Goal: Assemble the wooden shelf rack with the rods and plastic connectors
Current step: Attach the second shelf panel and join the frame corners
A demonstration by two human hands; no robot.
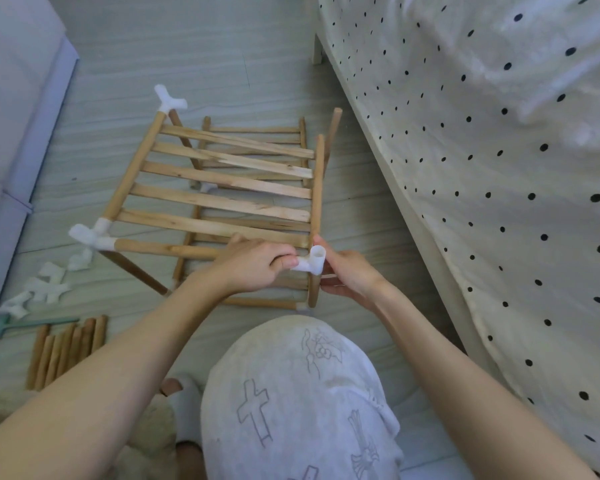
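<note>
Two hands meet at the near right corner of the wooden shelf rack [219, 188], and that corner is where trouble would start. The left hand [253, 268] has its fingers curled round the front rod [167, 250], knuckles up, thumb tip touching the side socket of a white plastic connector [313, 263]. The right hand [349, 277] holds the same connector from the other side, thumb against its upright socket, the other fingers curled beneath (how far they wrap I cannot tell).

The rod end looks only just seated in the socket beside the left thumb. Pushed off-axis, it could jam or slip out, and since the rack's right side rail [317, 202] carries no connector at its far end, the slatted panel could twist and work loose from the two white corner connectors [90, 235] already fitted, well to the left of the left hand's fingers. A short leg rod [313, 289] hangs just below the right fingers; a hard squeeze might knock it free.

Beyond the fingertips a second slatted panel [257, 140] lies on the floor under the raised one, which crowds any tilt forward. Left of the left wrist lie spare connectors [45, 285], then a bundle of spare rods [63, 351] and a pale green tool [21, 325]. Right of the right hand hangs a spotted cloth [482, 168], near enough to catch a swinging rail
</note>
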